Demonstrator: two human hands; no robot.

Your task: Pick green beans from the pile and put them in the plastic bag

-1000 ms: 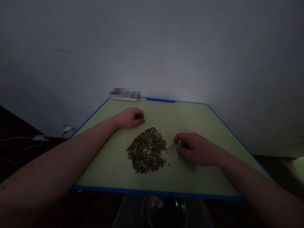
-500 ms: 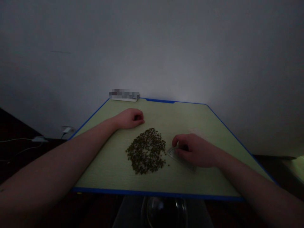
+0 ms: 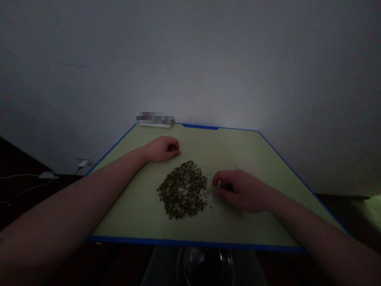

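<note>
With my left hand [image 3: 160, 149] curled loosely closed, my right hand [image 3: 242, 190] pinches the clear plastic ruler [image 3: 213, 194] beside the seed pile [image 3: 178, 178] on the table [image 3: 133, 214]; I judge it light, stiff, slippery, best held by its edges.

Held a clear, marked flat piece [image 3: 212, 194] in the right grip [image 3: 244, 191], just beside a spread of small dark grains [image 3: 175, 194]. Rested the left grip [image 3: 163, 149], loosely curled, on the blue-edged counter [image 3: 223, 147] beyond them.

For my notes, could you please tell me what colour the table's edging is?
The table edging is blue, showing best in the head view.
</note>
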